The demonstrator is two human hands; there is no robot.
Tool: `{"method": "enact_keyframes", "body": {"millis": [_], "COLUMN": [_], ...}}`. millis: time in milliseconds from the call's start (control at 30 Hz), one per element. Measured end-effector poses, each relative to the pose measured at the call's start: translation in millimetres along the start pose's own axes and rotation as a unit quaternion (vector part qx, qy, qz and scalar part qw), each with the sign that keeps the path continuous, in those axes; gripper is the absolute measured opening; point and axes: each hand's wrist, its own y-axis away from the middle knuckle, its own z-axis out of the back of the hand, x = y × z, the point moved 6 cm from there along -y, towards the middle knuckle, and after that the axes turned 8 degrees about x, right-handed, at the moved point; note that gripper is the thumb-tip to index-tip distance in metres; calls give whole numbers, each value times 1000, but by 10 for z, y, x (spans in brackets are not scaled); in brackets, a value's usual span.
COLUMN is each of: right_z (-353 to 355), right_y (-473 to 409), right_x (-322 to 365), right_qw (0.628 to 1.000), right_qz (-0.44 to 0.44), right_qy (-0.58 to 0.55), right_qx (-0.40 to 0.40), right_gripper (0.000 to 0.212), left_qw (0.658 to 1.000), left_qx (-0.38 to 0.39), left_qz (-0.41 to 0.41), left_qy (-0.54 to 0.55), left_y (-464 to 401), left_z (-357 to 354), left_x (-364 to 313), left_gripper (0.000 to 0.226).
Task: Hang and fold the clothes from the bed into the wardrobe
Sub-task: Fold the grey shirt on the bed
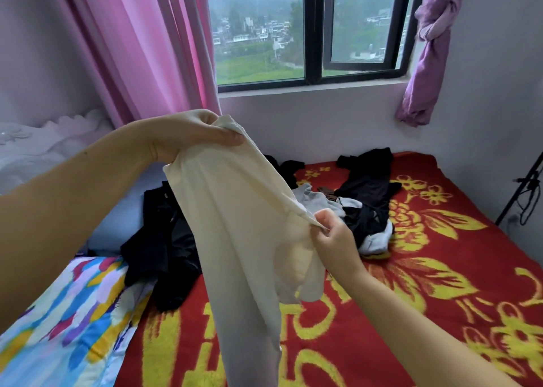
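A cream garment (pixel 235 225) is held above the bed (pixel 411 298), pinched at its top by the left hand (pixel 188 135) and at a side edge by the right hand (pixel 332 236). The thin hold may slip, dropping the garment onto the dark clothes (pixel 164 245).

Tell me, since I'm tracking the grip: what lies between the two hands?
In the head view, only the cream garment spans the stretch: the left hand grips its top, the right hand pinches its lower edge.
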Motion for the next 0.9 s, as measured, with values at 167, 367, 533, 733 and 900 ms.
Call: {"method": "enact_keyframes", "body": {"millis": [167,367,533,733,900], "right_z": [-307,-592,-676,165,510], "right_y": [242,198,253,-39,-76], "right_x": [9,-138,123,-12,236], "right_qw": [939,905,923,995,995], "right_qz": [-29,58,62,-7,54], "right_qy": [-9,237,163,27,29], "right_qx": [343,350,343,92,82], "right_gripper": [19,20,22,34,28], "left_qw": [999,980,992,994,991], "left_qx": [25,187,46,-74,-133], "left_qz": [-20,17,49,55,-12], "left_qy": [2,-64,-107,-63,3], "left_y": [42,62,41,159,143], "left_z": [66,-273,-22,376,355], "left_x": [-14,-79,72,353,271], "left_gripper": [54,47,96,95,81]}}
